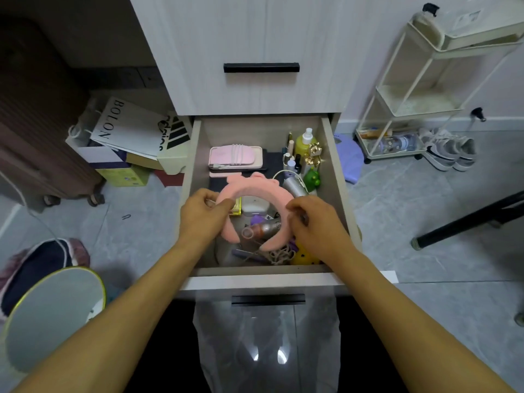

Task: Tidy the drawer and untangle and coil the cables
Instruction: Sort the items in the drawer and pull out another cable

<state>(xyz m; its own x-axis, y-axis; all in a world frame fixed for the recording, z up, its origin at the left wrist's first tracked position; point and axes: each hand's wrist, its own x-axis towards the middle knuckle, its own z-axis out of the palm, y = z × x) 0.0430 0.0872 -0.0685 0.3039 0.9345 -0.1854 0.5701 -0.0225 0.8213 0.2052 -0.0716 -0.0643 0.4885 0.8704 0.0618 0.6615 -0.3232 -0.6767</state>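
Note:
The open drawer (334, 171) is full of small items. A pink fluffy headband (255, 189) lies across its middle. My left hand (202, 215) pinches the headband's left side and my right hand (314, 222) grips its right side. Inside the band's arc lie a white case (255, 205) and a metallic tube (265, 227). A white cable (236, 154) is wrapped around a pink pad at the back. Another white cable (283, 173) loops near a silver cylinder (295, 187). Tangled beige cord (280, 254) lies at the front beside a yellow item (304, 256).
Bottles and a green toy (312, 177) stand at the drawer's back right. A closed drawer with a black handle (261, 68) is above. Paper bags and boxes (124, 131) sit left, a round mirror (54, 310) lower left, a trolley (397, 103) and shoes right.

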